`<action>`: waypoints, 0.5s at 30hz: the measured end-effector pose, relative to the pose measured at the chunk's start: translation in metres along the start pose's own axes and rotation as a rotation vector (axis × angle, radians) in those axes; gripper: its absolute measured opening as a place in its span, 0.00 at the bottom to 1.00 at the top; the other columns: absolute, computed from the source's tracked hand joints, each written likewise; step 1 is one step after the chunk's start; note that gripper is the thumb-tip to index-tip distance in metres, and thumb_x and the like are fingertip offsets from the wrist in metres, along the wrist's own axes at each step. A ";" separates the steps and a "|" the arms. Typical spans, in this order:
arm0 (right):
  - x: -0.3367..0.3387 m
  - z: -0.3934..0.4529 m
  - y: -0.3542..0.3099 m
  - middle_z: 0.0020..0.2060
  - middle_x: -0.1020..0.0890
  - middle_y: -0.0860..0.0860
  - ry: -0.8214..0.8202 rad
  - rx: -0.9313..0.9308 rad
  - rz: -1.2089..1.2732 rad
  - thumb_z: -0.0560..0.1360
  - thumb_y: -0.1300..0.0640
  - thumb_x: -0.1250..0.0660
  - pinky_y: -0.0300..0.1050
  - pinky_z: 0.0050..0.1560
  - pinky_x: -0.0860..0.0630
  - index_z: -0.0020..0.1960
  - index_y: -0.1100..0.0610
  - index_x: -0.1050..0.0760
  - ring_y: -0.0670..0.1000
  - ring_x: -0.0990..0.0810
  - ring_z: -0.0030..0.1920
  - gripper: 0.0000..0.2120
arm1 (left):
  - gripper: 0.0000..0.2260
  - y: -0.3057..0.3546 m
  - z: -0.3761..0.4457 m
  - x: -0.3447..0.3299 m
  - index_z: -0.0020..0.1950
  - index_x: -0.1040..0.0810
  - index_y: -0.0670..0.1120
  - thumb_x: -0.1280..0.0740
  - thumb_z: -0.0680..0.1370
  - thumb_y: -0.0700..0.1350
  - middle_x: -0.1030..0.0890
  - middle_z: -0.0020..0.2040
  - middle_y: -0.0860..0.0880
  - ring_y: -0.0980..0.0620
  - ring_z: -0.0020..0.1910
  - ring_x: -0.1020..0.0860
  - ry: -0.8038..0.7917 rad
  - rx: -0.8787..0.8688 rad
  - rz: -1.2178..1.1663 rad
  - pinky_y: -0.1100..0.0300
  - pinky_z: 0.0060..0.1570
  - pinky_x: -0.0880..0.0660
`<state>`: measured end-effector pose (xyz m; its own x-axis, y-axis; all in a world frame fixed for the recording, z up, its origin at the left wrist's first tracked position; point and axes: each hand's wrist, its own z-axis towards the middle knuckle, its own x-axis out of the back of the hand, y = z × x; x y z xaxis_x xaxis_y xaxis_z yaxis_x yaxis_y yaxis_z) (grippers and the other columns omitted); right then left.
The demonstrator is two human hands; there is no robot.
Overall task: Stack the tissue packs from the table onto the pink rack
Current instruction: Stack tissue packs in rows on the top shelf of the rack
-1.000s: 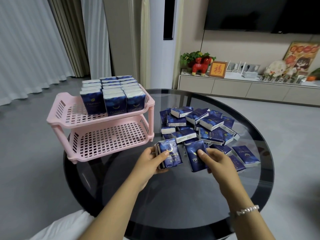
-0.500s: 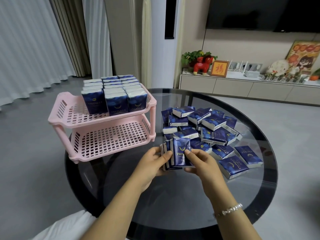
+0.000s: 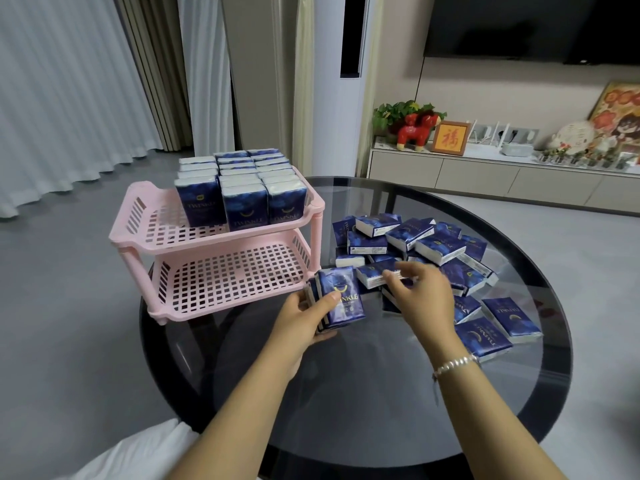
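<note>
**Q:** What has changed in the last second?

**A:** Your right hand [image 3: 420, 292] has let go of the dark-blue plastic-wrapped tissue pack it was adding to the bundle. It now reaches back over the loose heap of blue tissue packs [image 3: 415, 244] on the round dark glass table [image 3: 346, 403]. Its fingers are curled over a flat pack, but motion blur hides whether they pinch it.

**Q:** And the bundle?

**A:** Your left hand [image 3: 304, 317] clasps the upright bundle of blue packs [image 3: 341, 297], now one pack thicker, just in front of the pink slotted plastic two-tier rack [image 3: 228, 282].

**Q:** What does this mean for the task?

**A:** You are gathering, not yet placing. The top shelf carries three rows of standing packs [image 3: 239, 188]; the lower shelf holds none. Many packs remain on the table.
</note>
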<state>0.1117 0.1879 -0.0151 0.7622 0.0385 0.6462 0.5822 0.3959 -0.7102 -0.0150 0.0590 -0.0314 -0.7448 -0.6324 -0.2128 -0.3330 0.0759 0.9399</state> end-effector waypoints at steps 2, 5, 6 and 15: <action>-0.002 0.016 0.000 0.55 0.20 0.52 0.025 0.081 -0.240 0.74 0.44 0.34 0.49 0.58 0.32 0.60 0.54 0.22 0.57 0.28 0.60 0.20 | 0.16 0.000 0.000 0.000 0.60 0.25 0.44 0.29 0.74 0.46 0.18 0.55 0.46 0.49 0.52 0.18 0.019 -0.005 0.001 0.52 0.48 0.19; -0.005 0.032 -0.006 0.59 0.22 0.53 -0.068 0.135 -0.393 0.74 0.40 0.36 0.50 0.62 0.37 0.63 0.53 0.25 0.58 0.33 0.62 0.23 | 0.15 -0.001 0.001 0.001 0.59 0.25 0.45 0.28 0.74 0.46 0.18 0.55 0.48 0.50 0.51 0.18 0.029 -0.009 0.008 0.53 0.48 0.19; -0.007 0.035 -0.007 0.59 0.22 0.54 -0.106 0.136 -0.446 0.74 0.39 0.37 0.51 0.63 0.39 0.63 0.53 0.26 0.58 0.34 0.63 0.25 | 0.15 -0.001 0.001 0.002 0.59 0.25 0.46 0.28 0.74 0.46 0.18 0.55 0.48 0.51 0.51 0.18 0.033 -0.010 0.011 0.53 0.48 0.19; -0.013 0.043 -0.015 0.64 0.26 0.54 -0.303 0.129 -0.523 0.71 0.37 0.35 0.53 0.64 0.42 0.69 0.50 0.35 0.61 0.39 0.69 0.31 | 0.17 -0.001 0.005 0.005 0.61 0.25 0.46 0.28 0.74 0.47 0.19 0.56 0.48 0.51 0.53 0.19 0.043 -0.012 0.009 0.53 0.50 0.19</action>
<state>0.0815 0.2208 -0.0009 0.2597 0.0605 0.9638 0.8040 0.5393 -0.2505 -0.0209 0.0594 -0.0349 -0.7218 -0.6646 -0.1931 -0.3195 0.0725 0.9448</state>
